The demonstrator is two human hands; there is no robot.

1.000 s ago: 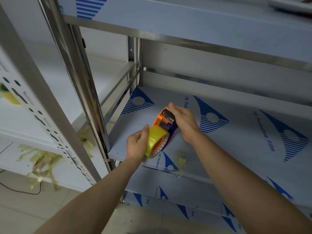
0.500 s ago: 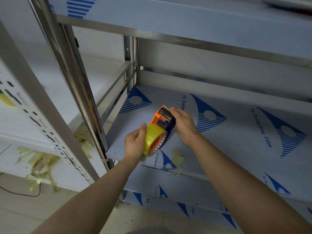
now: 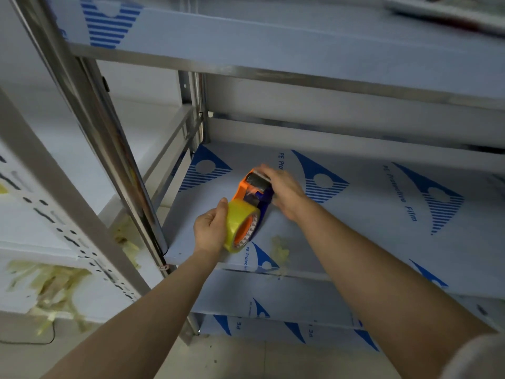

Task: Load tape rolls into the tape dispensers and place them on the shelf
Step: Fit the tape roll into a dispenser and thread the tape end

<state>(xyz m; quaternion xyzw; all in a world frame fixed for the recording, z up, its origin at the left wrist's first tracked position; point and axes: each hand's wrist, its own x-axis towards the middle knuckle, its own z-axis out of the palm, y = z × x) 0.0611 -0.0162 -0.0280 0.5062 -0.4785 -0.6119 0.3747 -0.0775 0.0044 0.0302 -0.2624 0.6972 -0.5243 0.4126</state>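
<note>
An orange and blue tape dispenser [image 3: 252, 191] lies on the middle shelf [image 3: 369, 228] near its front left corner. A yellow tape roll [image 3: 238, 224] sits on the dispenser's hub. My left hand [image 3: 210, 231] grips the roll from the left, thumb over its top. My right hand [image 3: 285, 191] holds the dispenser's front end, fingers curled around the black roller and blade part. The dispenser's handle is hidden under my right hand.
A steel upright post [image 3: 120, 160] stands just left of the shelf corner. The upper shelf [image 3: 300, 45] overhangs above. A crumpled tape scrap [image 3: 280, 251] lies on the shelf near the front edge. More tape scraps [image 3: 49, 291] litter the neighbouring rack to the left.
Both hands and the dispenser have stayed in nearly the same spot on the shelf. The view has shifted slightly; my right hand is blurred with motion at the dispenser's front.
</note>
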